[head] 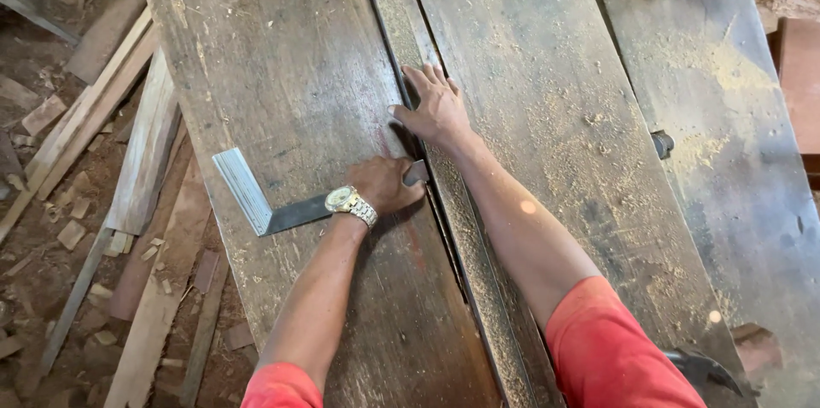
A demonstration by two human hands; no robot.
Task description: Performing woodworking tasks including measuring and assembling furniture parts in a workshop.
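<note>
Hands down on the wood: your left hand (384,184) grips the dark blade of a try square (272,203), fingers curled tight, its pale stock hooked over the left edge of the wide plank (282,75). Your right hand (436,109) lies flat, fingers spread, empty, beside the gap between planks.

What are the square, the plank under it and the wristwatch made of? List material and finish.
Square: seemingly metal; dark flat blade, pale ribbed stock.
Plank: wood, rough and unfinished, with grain, scratches and sawdust.
Wristwatch on left hand: probably polished metal, shiny silver-gold links.
</note>
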